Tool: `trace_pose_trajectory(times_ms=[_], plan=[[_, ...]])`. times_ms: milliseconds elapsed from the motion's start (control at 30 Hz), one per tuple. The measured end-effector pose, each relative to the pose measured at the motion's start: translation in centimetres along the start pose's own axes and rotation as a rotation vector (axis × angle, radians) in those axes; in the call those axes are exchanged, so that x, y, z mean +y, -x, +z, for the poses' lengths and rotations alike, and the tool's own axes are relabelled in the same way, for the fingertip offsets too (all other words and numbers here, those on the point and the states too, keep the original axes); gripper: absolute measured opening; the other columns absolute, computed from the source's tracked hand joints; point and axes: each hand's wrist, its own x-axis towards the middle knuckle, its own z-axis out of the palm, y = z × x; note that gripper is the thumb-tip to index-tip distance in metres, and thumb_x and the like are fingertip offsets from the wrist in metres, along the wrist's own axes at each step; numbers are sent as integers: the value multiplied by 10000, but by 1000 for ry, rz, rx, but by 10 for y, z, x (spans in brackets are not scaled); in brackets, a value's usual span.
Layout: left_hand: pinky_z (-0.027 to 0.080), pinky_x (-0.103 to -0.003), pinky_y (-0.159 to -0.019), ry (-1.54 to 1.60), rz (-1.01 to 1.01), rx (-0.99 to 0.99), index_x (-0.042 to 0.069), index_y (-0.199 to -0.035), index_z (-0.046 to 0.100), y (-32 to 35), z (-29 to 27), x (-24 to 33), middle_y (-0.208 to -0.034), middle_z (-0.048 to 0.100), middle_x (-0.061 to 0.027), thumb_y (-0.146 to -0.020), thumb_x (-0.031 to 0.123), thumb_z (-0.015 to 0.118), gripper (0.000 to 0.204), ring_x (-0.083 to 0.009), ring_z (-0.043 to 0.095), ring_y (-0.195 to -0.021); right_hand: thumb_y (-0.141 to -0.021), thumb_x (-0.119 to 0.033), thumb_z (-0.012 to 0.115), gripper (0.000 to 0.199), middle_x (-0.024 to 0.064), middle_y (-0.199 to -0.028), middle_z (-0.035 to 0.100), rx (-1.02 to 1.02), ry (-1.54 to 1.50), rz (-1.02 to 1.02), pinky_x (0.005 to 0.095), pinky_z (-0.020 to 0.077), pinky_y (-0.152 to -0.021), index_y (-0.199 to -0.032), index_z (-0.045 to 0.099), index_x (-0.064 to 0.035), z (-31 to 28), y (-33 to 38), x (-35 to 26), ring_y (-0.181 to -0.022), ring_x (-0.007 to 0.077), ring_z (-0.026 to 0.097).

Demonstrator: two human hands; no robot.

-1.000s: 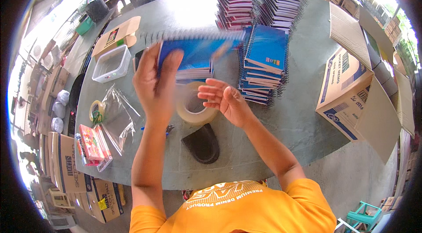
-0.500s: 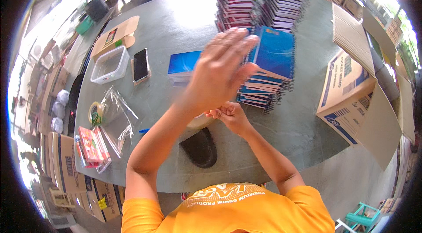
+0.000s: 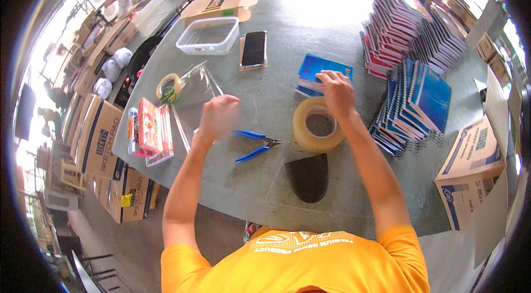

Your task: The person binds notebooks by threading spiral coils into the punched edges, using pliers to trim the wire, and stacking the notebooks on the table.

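My right hand lies on the near edge of a small stack of blue notebooks on the grey table, with its fingers curled over that edge. A wide roll of clear tape lies flat just below that hand. My left hand is blurred, with bent fingers, just above the table beside the clear plastic bags. I cannot tell whether it holds anything. Blue-handled pliers lie between my forearms.
A black flat piece sits by the near edge. Also here: a phone, a clear tub, a small tape roll and red packets. Spiral notebook stacks stand right, cardboard boxes beyond.
The blue notebooks were up in both hands and now lie on the table. My left hand has swung down and left toward the plastic bags. My right hand stayed on the notebooks.
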Motion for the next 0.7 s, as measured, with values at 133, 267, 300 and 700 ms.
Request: trace_pose_trajectory(times_ms=[133,267,300,700], plan=[[456,-381,-821,-234,-72,193,64,-959,664,2,-14,-86,-913,652,-118,-802,133,621,177,-294,588,-915,-792,-86,570,199,77,-1019,659,-257,-65,86,385,457,-862,-972,654,-104,-37,-1,-29,-1016,234,598],[405,-393,-896,-460,-55,158,97,-1050,646,-8,6,-103,-1069,619,-66,-807,188,623,260,-262,525,-1047,-830,-202,608,246,99,-1108,639,-127,-18,-5,392,439,-919,-1041,637,-78,-39,4,-20,-1107,260,563],[400,-401,-901,-488,-72,126,103,-1057,646,-12,12,-103,-1079,616,-60,-810,203,620,268,-260,523,-1048,-828,-221,618,284,97,-1156,617,-96,70,-48,399,425,-940,-1073,623,-77,-28,11,-12,-1137,266,543],[452,-410,-709,-416,36,352,70,-998,497,1,-24,-66,-863,601,-93,-863,164,605,197,-289,587,-830,-744,-161,662,155,112,-872,680,-209,99,24,400,503,-763,-875,675,-78,-18,-21,-3,-849,283,654]])
